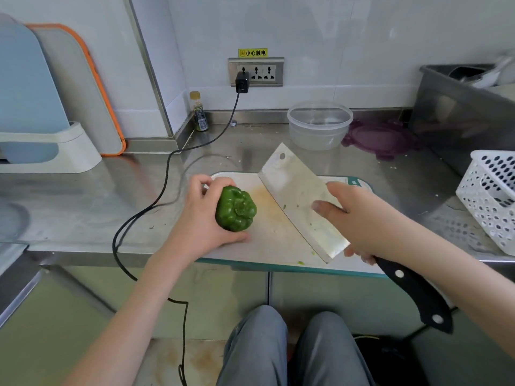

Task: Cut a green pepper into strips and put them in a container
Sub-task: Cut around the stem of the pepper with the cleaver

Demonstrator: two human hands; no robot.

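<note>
We note the left hand (195, 218) with its fingers (201, 183) curled round the green pepper (235, 208), holding it whole, stem end towards the camera, over the left part of the cutting board (276, 235). The right hand (359, 221) grips the cleaver (299, 200) where blade meets black handle, thumb laid on the blade's flat; the blade is tilted, its edge towards the pepper, with bare board showing between the two. The board's near edge overhangs the front edge of the steel counter (83, 207). Behind the board, towards the wall, stands a clear round container (320, 125), open, with a purple lid (381, 137) lying just beside it on the right. A white perforated basket (493, 196) sits at the counter's right edge. A black cable (167, 174) runs across the counter left of the board and drops over the front edge. The yellow label (252, 52) above the wall socket (256, 72) reads "小心触电". The label on the small bottle (199, 112) in the corner is too small to read.
</note>
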